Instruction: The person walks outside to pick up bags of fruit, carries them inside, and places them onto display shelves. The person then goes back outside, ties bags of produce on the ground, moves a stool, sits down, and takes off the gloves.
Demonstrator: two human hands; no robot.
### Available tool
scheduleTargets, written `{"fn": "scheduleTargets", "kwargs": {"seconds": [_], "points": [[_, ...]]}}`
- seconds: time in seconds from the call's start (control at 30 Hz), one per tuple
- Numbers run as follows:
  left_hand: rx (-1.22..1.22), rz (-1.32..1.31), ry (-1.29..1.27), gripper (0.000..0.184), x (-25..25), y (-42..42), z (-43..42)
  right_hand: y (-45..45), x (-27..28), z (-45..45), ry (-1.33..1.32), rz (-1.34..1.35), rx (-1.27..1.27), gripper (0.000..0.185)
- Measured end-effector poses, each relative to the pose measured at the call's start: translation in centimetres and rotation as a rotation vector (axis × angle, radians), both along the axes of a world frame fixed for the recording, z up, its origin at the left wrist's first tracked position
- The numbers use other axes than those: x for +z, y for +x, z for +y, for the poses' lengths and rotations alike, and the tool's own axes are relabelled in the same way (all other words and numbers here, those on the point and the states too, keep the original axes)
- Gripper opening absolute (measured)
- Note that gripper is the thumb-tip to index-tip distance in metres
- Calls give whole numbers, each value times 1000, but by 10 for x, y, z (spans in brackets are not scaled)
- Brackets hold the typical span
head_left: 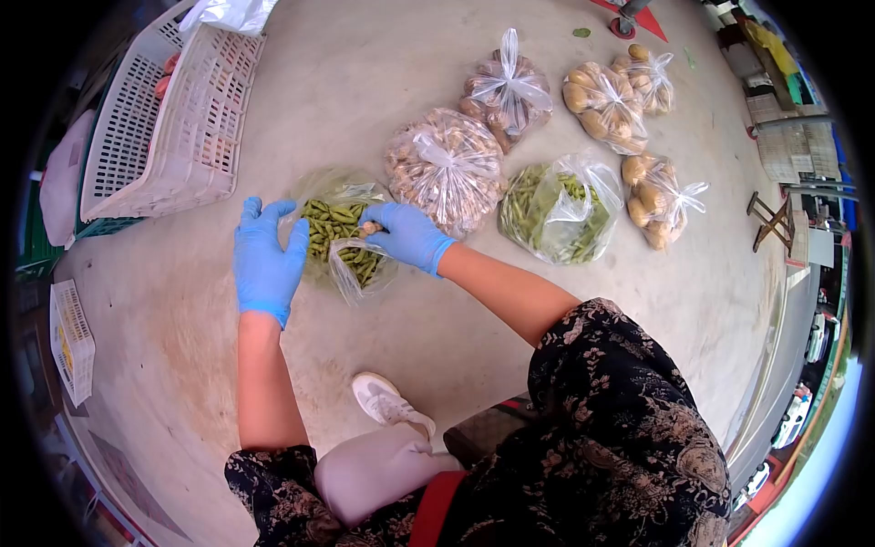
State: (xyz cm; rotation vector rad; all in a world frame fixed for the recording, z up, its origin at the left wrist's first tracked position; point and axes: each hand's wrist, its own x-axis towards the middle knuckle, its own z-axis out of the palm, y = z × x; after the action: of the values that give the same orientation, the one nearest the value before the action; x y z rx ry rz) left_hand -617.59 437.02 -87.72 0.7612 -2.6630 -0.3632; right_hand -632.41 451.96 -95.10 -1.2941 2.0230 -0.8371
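Observation:
An open clear plastic bag [369, 284] of green bean pods [335, 223], perhaps edamame, stands on the floor in front of me. My left hand [271, 260], in a blue glove, is at the bag's left side with its fingers spread and thumb toward the pods. From the right, my blue-gloved right hand [407, 235] reaches over the pods. Its fingertips pinch a small tan lump [369, 228], whose kind I cannot make out. Part of the bag's rim is hidden behind the hands.
Tied bags sit beyond and to the right: tan knobbly produce [445, 169], dark roundish produce [507, 91], green pods [561, 210] and several of potatoes [604, 105]. White plastic crates [205, 109] stand at left. A folding stool [772, 221] is at far right.

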Motion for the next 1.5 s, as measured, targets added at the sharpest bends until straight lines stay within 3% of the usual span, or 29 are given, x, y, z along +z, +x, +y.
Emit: {"fn": "scheduleTargets", "kwargs": {"seconds": [0.07,0.13,0.2,0.27,0.33,0.53,0.63,0.73,0.83,1.03,1.23,1.43,1.5], "points": [[24,150,-34,24,19,-22,13,-16,17,31,-240,-393,-283,18],[-35,243,8,23,21,-44,31,-58,6,58,-248,-521,-514,21],[-175,282,118,21,2,-69,47,-96,3,80,-217,-415,-645,24],[-237,-65,480,18,-16,-100,68,-129,-25,91,-143,-283,-631,26],[-312,-203,381,26,-65,-128,81,-139,-31,93,-65,-283,-616,32],[-169,-166,295,32,-133,-171,113,-143,-30,84,-18,-384,-590,36],[-135,-136,421,27,-148,-181,107,-148,-35,81,29,-334,-569,38],[-150,-27,320,18,-161,-182,102,-153,-46,76,16,-244,-529,41],[-162,57,335,15,-162,-179,103,-156,-52,69,50,-181,-484,47],[-178,114,324,12,-158,-175,99,-147,-61,65,157,-430,-466,53],[-227,120,345,10,-151,-174,96,-137,-58,63,269,313,-303,39],[-243,121,371,11,-150,-170,93,-133,-56,70,137,-9,-173,26],[-267,140,370,10,-147,-169,94,-136,-49,67,308,237,-88,26]]}}
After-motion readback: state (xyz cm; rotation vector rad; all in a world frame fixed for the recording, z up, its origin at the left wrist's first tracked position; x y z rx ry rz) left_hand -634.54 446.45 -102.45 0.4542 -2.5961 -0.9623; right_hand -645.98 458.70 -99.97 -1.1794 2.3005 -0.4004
